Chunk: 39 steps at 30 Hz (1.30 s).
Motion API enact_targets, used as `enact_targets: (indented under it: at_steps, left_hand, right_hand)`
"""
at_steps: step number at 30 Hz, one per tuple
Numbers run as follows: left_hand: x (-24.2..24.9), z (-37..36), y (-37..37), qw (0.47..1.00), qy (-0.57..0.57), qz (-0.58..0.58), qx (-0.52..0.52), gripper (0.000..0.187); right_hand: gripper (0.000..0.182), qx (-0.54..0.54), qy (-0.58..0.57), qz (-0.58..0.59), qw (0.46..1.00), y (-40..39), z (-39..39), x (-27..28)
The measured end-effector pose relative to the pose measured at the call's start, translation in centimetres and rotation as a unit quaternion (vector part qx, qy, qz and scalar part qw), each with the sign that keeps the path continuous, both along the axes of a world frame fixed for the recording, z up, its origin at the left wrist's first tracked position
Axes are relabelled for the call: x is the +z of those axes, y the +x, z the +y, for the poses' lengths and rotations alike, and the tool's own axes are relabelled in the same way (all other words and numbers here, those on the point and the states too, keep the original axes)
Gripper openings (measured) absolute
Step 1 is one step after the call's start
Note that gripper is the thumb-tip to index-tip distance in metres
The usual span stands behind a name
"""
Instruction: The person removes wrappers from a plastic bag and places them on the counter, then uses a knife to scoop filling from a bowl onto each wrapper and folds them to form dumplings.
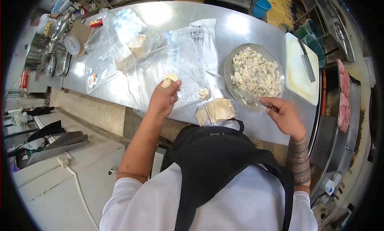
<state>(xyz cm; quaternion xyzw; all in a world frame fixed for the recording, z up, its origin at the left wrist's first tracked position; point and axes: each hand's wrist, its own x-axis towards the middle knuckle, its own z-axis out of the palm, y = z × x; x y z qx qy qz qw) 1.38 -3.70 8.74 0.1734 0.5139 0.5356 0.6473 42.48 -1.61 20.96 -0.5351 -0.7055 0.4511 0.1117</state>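
My left hand (163, 97) is closed on a wonton wrapper (171, 76), pinched at the fingertips above a clear plastic sheet (154, 63). A folded wonton (204, 93) lies on the plastic to the right of that hand. My right hand (284, 115) grips a thin metal utensil (264, 104), its far end at the near rim of a round bowl (229, 71). A pale, chopped filling with green bits (256, 71) heaps up in the bowl. Between my hands, near the table's front edge, sits a stack of square wonton wrappers (220, 110).
A white cutting board (294, 63) with a knife (307, 62) on it lies to the right of the bowl. Crumpled plastic bags (106, 39) and wrapper packs (138, 45) cover the back left. Metal pots (38, 51) stand at the far left end of the steel table (172, 13).
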Motion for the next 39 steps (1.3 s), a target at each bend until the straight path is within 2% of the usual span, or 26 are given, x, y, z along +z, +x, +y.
enact_targets:
  at_steps: [3, 5, 7, 8, 11, 14, 17, 20, 24, 25, 27, 29, 31, 33, 35, 38, 39]
  left_hand:
    - [-0.7, 2.9, -0.9, 0.999, -0.020, 0.003, 0.048, 0.023]
    - [-2.5, 4.6, -1.8, 0.994, 0.006, 0.111, 0.004, 0.023]
    - [-3.2, 6.3, -2.2, 0.964, 0.016, 0.262, -0.050, 0.024]
    - [-3.2, 6.9, -1.9, 0.951, 0.020, 0.306, -0.045, 0.025]
    - [-6.7, 9.3, -3.2, 0.868, 0.085, 0.486, -0.058, 0.026]
    - [-4.7, 10.5, -2.5, 0.841, 0.068, 0.534, -0.055, 0.037]
    - [-6.0, 12.6, -2.8, 0.803, 0.118, 0.579, -0.079, 0.046]
    - [-7.8, 15.0, -2.1, 0.797, 0.190, 0.572, -0.046, 0.044]
    - [-7.3, 17.0, -0.6, 0.808, 0.142, 0.570, -0.059, 0.041]
    - [-8.3, 17.5, -0.7, 0.801, 0.150, 0.576, -0.055, 0.041]
    - [-9.6, 17.9, -0.7, 0.793, 0.164, 0.585, -0.046, 0.041]
    - [-10.3, 18.2, -0.7, 0.787, 0.177, 0.590, -0.030, 0.041]
    - [-9.5, 18.0, -0.6, 0.797, 0.157, 0.583, -0.035, 0.040]
    - [-9.0, 17.7, -0.6, 0.802, 0.146, 0.578, -0.038, 0.040]
    - [-8.8, 17.7, -0.9, 0.802, 0.145, 0.578, -0.040, 0.040]
    - [-9.8, 17.8, -1.1, 0.801, 0.158, 0.577, -0.031, 0.040]
    - [-9.7, 17.8, -1.1, 0.807, 0.154, 0.570, -0.033, 0.041]
  right_hand:
    - [0.037, -0.033, -0.043, 0.018, 0.998, 0.5, -1.9, -3.2]
    - [0.036, -0.076, -0.097, 0.030, 0.992, 0.7, -3.4, -5.0]
    - [0.035, -0.105, -0.127, 0.062, 0.984, 0.6, -4.5, -6.3]
    - [0.035, -0.106, -0.148, 0.063, 0.981, 1.0, -4.9, -7.0]
    - [0.034, -0.113, -0.138, 0.072, 0.981, 1.5, -5.4, -7.8]
    - [0.033, -0.127, -0.135, 0.061, 0.981, 2.2, -5.0, -7.9]
    - [0.034, -0.131, -0.132, 0.039, 0.982, 2.2, -4.1, -7.2]
    - [0.030, -0.157, -0.126, 0.047, 0.978, 1.5, -3.2, -6.9]
    - [0.023, -0.155, -0.056, 0.017, 0.986, -1.6, 1.1, -7.7]
    - [0.021, -0.171, -0.025, 0.023, 0.985, -3.8, 3.1, -7.4]
    - [0.020, -0.166, -0.038, 0.040, 0.985, -8.2, 8.2, -6.8]
    - [0.021, -0.134, 0.036, 0.115, 0.984, -13.0, 13.2, -8.5]
    - [0.025, -0.118, 0.042, 0.108, 0.986, -17.6, 18.5, -11.2]
    - [0.030, -0.117, 0.007, 0.087, 0.989, -21.9, 23.3, -15.0]
    - [0.032, -0.079, 0.019, 0.033, 0.996, -25.1, 26.3, -16.3]
    - [0.029, -0.104, -0.100, 0.052, 0.988, -27.5, 28.1, -17.4]
    - [0.027, -0.103, -0.106, 0.072, 0.986, -27.7, 28.4, -18.1]
